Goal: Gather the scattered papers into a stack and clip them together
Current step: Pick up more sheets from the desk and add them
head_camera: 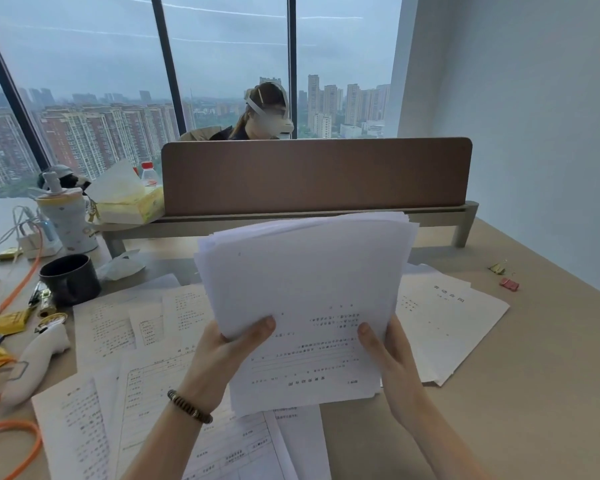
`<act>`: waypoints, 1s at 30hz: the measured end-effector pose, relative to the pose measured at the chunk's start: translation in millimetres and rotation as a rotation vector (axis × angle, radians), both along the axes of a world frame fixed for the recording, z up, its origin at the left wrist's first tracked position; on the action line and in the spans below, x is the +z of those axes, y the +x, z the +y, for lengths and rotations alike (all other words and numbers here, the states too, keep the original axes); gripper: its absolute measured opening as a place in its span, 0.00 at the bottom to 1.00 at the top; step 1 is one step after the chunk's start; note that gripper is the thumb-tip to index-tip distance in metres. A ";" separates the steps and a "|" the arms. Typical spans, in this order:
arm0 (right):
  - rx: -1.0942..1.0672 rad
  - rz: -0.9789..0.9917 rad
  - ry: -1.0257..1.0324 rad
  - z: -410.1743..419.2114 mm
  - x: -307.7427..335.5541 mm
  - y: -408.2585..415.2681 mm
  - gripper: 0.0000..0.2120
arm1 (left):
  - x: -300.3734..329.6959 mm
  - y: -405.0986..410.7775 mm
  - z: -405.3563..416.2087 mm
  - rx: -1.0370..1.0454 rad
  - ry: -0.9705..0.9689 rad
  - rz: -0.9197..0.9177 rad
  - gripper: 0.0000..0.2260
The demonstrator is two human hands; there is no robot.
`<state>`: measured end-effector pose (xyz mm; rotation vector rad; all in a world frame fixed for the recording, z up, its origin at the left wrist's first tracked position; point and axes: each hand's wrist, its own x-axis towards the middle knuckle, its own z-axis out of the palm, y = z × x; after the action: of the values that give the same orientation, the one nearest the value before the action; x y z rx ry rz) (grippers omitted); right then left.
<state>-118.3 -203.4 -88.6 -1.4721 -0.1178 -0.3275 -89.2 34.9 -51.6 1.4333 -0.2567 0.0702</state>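
Clutter lines the desk's (551, 393) left edge: an orange cable (21, 289), a white handheld device (35, 362), a black mug (70, 280) and, farther back, a padded bottle (68, 220) beside a yellow tissue box (132, 202). Loose printed sheets (118, 386) lie fanned over the near left of the desk. Left hand (222, 358) (a beaded bracelet (189, 407) on its wrist) has its grip closed on the paper stack (302, 296), thumb on the front. The stack is held raised above the desk, roughly centre, edges uneven. Right hand (388, 358) clasps the stack's right edge the same way. More sheets (444, 317) lie right of it, then a gold binder clip (497, 268) and a pink binder clip (509, 284), well apart from the stack. A brown partition (316, 174) stands at the far side.
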 end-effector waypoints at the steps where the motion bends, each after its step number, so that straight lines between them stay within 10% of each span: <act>1: 0.019 0.031 0.004 2.7 -5.3 -2.6 0.24 | -4.7 -0.5 0.1 0.000 0.010 0.016 0.24; 11: -0.111 0.218 -0.271 9.6 0.9 1.6 0.03 | -6.9 10.0 4.7 0.032 0.181 0.052 0.06; 21: -0.388 0.601 -1.287 -37.1 -5.9 23.7 0.28 | -40.8 35.5 50.8 0.139 0.271 0.556 0.10; 30: -0.343 0.744 -1.334 -53.9 -13.4 37.6 0.33 | -56.8 33.6 51.2 0.146 0.376 0.577 0.07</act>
<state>-80.7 -257.3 -102.0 -2.8478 0.6467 0.1122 -55.6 86.1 -108.4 1.7765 0.3272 -0.2843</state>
